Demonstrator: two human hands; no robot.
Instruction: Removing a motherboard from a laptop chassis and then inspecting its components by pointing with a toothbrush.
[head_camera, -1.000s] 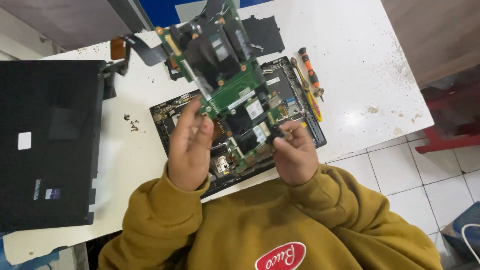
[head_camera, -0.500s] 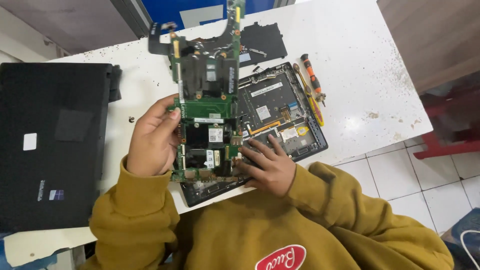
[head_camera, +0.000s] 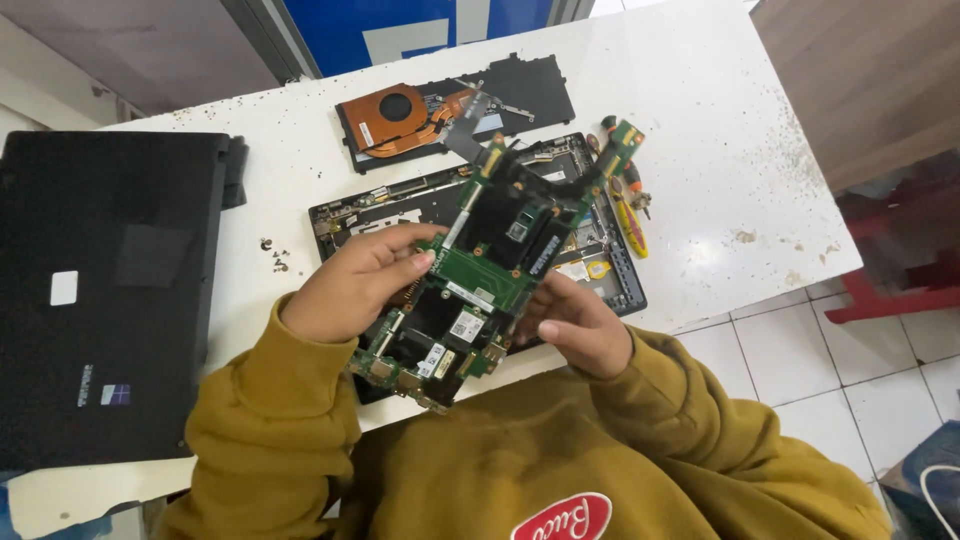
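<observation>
I hold a green laptop motherboard (head_camera: 480, 270) in the air above an opened black laptop base (head_camera: 400, 210) on the white table (head_camera: 700, 120). The board is tilted, its far end pointing up and to the right. My left hand (head_camera: 355, 285) grips its left edge, thumb on the green memory module. My right hand (head_camera: 575, 325) holds the right edge from below. Both sleeves are mustard yellow.
A copper cooling fan and heat pipe (head_camera: 400, 115) lie on a black cover panel (head_camera: 520, 90) at the back. Screwdrivers (head_camera: 625, 200) lie right of the base. A closed black laptop (head_camera: 95, 290) lies at the left. Small screws (head_camera: 275, 255) sit loose between.
The motherboard has been lifted off the base and rotated, from upright along the table to leaning up-right. The fan and heat pipe are now uncovered at the back.
</observation>
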